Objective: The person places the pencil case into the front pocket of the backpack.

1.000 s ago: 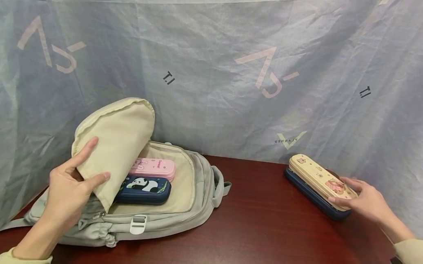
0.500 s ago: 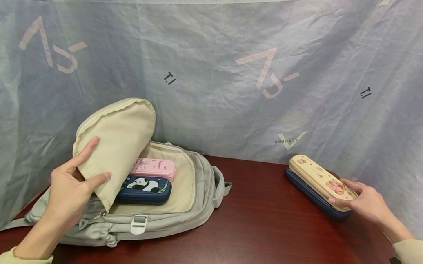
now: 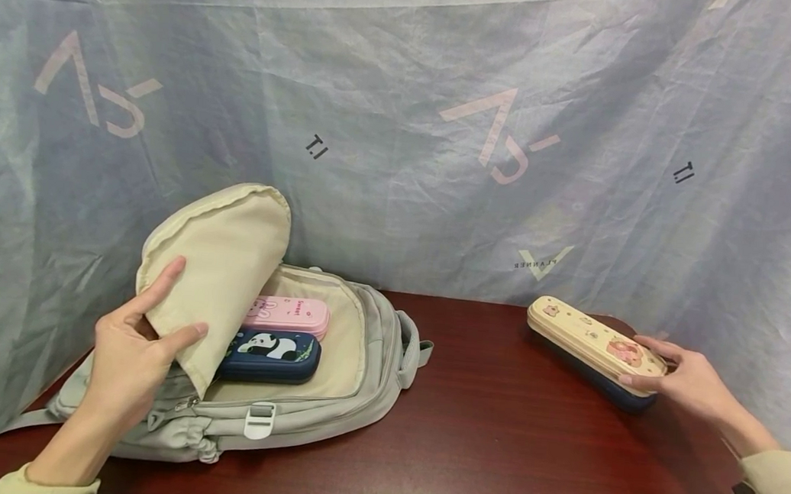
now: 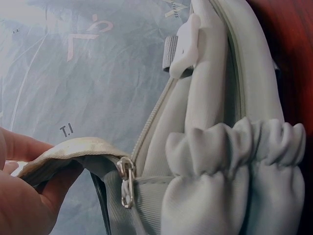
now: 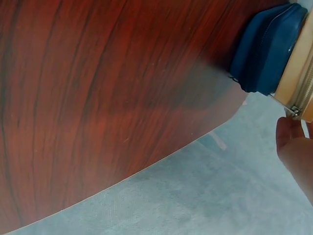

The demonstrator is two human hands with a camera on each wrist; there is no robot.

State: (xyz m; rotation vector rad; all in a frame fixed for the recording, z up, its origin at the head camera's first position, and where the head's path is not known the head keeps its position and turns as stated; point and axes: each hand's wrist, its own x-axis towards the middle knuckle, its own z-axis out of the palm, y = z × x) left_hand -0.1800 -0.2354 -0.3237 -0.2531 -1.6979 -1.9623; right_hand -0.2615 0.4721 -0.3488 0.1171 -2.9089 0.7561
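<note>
My left hand [image 3: 130, 343] grips the cream-lined flap [image 3: 218, 273] of a grey-green backpack [image 3: 379, 384] and holds it raised. Inside the backpack lie a pink pencil case [image 3: 294, 315] and a navy pencil case with a panda [image 3: 274, 353], both partly covered by the flap. At the right, my right hand [image 3: 692, 386] pinches the near end of a cream pencil case [image 3: 592, 337], thumb on one side and fingers on the other. Beneath it, a second navy pencil case [image 3: 622, 393] rests on the table, mostly hidden. In the right wrist view the cream case's zipper pull [image 5: 295, 111] shows by the fingertips.
The dark red wooden table [image 3: 465, 428] spans the space between backpack and pencil cases. A grey-blue printed cloth [image 3: 404, 125] hangs behind and along the sides. A carry loop [image 3: 411, 347] sticks out from the backpack's right end. The table's edge [image 5: 142, 170] shows in the right wrist view.
The cream pencil case has shifted slightly left at its far end and now covers more of the navy case below. My left hand and the flap have hardly moved.
</note>
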